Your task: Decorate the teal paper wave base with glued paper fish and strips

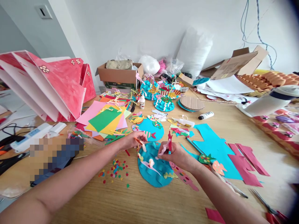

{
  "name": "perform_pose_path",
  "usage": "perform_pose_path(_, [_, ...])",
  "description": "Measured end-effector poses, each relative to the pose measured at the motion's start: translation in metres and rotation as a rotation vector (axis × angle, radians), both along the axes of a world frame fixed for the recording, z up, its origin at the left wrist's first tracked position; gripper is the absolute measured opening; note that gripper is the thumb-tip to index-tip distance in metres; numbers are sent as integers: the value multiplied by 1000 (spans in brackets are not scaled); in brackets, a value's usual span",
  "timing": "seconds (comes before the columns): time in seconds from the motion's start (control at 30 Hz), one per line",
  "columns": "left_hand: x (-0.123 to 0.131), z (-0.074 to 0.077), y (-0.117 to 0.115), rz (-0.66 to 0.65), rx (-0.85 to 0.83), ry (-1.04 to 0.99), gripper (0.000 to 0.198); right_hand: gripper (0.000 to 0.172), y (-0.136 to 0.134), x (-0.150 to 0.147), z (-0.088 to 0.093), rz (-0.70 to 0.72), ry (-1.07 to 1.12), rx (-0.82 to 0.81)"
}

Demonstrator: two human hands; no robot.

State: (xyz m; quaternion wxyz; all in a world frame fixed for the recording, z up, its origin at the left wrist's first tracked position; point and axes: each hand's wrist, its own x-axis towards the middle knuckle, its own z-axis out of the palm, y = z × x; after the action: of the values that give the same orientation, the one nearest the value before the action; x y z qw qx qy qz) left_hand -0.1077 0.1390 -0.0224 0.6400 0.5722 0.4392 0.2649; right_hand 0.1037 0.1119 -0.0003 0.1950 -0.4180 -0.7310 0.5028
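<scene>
A round blue paper disc (pixel 149 178) with raised wavy folds lies on the table between my hands. On it are a lilac paper strip, a cream-coloured lump (pixel 151 163) and a yellow-green wavy strip (pixel 170 175). My left hand (pixel 134 140) is closed at the disc's upper left edge, pinching a small orange and whitish paper piece (pixel 140 143). Over the disc's right side, my right hand (pixel 176 155) grips a pale pink wavy paper strip (pixel 165 147), with a red piece (pixel 170 138) standing up beside it. A long pink spotted paper shape (pixel 185 177) lies partly beneath my right wrist.
Colourful paper dots (pixel 116 168) are scattered left of the disc. Behind it lie another blue disc (pixel 151 127) with paper fish and stacked coloured sheets (pixel 105 119). Blue paper (pixel 224 155) and scissors (pixel 268 205) are on the right. A white jug (pixel 266 99) stands farther back.
</scene>
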Motion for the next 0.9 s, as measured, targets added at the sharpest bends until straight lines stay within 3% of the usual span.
perform_pose_path(0.1, [-4,-1,-3,-20,-2,10,18,11,-2,3,-1,-8,0,7])
perform_pose_path(0.3, [-10,-7,-4,-63,-29,-64,23,14,-1,10,-4,-18,210,-121])
perform_pose_path(0.47, [-10,-6,-5,-48,-19,-40,21,14,0,12,-4,-9,221,-161])
perform_pose_path(0.73, [-10,-1,-10,-35,-26,-66,18,9,6,5,0,-204,306,-138])
perform_pose_path(0.9, [-8,3,-12,-3,-64,-48,15,3,12,5,3,-357,205,-179])
